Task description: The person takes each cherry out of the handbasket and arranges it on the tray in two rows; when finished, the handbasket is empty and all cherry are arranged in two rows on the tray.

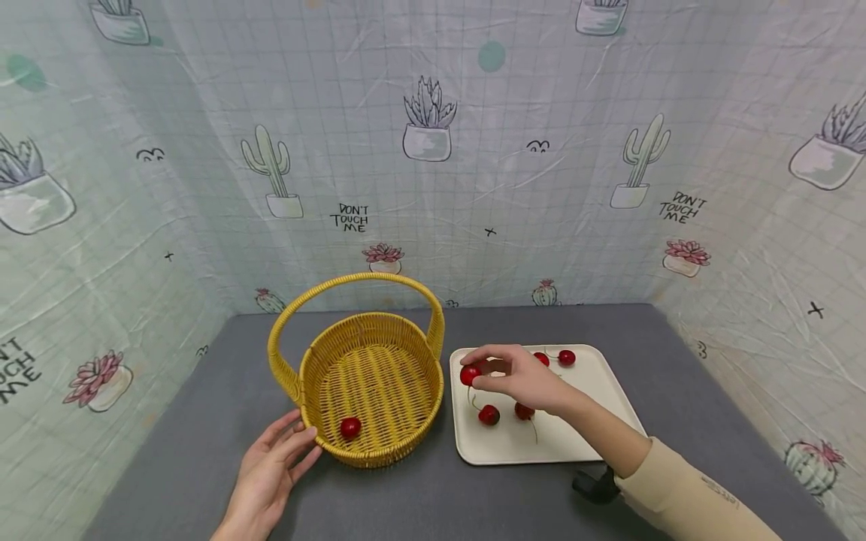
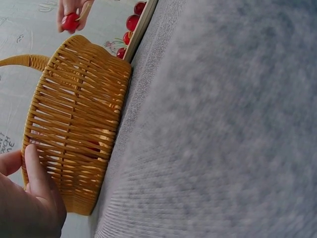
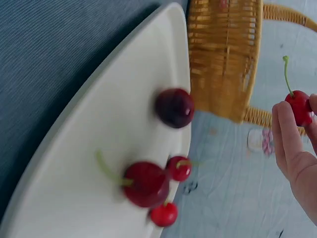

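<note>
A yellow wicker basket with a tall arched handle stands left of centre, one cherry lying inside near its front. My left hand holds the basket's front-left rim, with a digit lying along the outer weave in the left wrist view. Above the left side of a cream tray, my right hand pinches a red cherry between thumb and fingers. Its green stem points away from the fingers in the right wrist view. Several other cherries lie on the tray, some partly hidden by the right hand.
The tray sits just right of the basket on a dark grey tabletop. A patterned curtain hangs behind and along both sides. A black device is at the right wrist, beside the tray's front edge.
</note>
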### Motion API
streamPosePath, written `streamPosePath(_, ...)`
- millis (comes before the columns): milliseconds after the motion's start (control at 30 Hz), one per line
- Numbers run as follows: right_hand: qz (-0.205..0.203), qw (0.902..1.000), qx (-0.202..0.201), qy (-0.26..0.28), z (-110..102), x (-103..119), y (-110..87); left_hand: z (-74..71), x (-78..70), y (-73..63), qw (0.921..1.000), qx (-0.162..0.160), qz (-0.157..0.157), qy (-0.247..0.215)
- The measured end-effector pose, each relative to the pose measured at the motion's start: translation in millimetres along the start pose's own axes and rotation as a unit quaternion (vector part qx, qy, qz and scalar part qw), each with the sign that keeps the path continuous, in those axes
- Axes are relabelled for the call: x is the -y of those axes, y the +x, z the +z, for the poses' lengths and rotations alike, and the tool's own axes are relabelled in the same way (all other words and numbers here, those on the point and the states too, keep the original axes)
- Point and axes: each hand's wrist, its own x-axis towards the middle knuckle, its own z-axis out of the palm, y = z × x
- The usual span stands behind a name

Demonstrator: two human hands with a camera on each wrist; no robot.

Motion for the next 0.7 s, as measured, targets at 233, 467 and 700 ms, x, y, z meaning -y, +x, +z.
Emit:
streamPosePath(233, 0.018, 0.9995, -0.025, -0.002, -22, -17, -21.1, 0.5, -1.2, -0.2, 1.0, -0.003, -0.002, -0.006)
streamPosePath(467, 0.042, 0.9984, -0.038, -0.005, -37, -34, -39.0, 1.2, -2.2, -0.9, 1.0, 0.0, 0.002, -0.006)
streamPosePath(700, 0.078, 0.9951, -0.057, -0.022, -48, -46, -52.4, 0.0, -0.5, -1.0, 1.0, -0.003, 0.001, -0.008)
